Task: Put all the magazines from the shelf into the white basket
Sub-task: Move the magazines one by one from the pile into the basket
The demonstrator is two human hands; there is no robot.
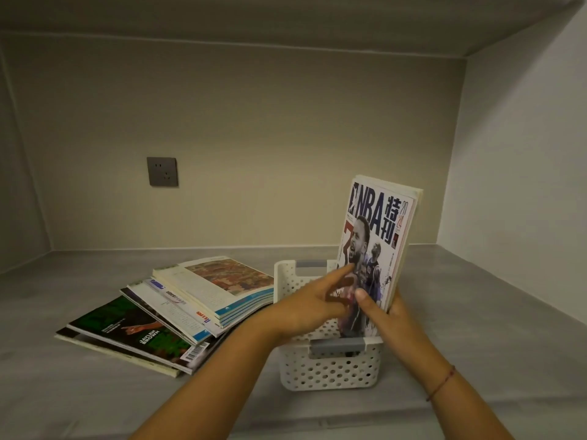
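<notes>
A white perforated basket (330, 373) with grey handles stands on the grey shelf, right of centre. An NBA magazine (378, 236) stands upright inside it, leaning slightly right, with other magazines behind it. My right hand (384, 315) grips the magazine's lower right edge, thumb on the cover. My left hand (314, 303) reaches over the basket, its straight fingers touching the cover. A fanned pile of several magazines (178, 309) lies flat to the left of the basket, a green-covered one near the bottom.
The shelf surface (476, 312) is a recessed niche with a back wall, side walls and a ceiling above. A grey wall socket (162, 171) sits on the back wall at left. A red string bracelet circles my right wrist (441, 382).
</notes>
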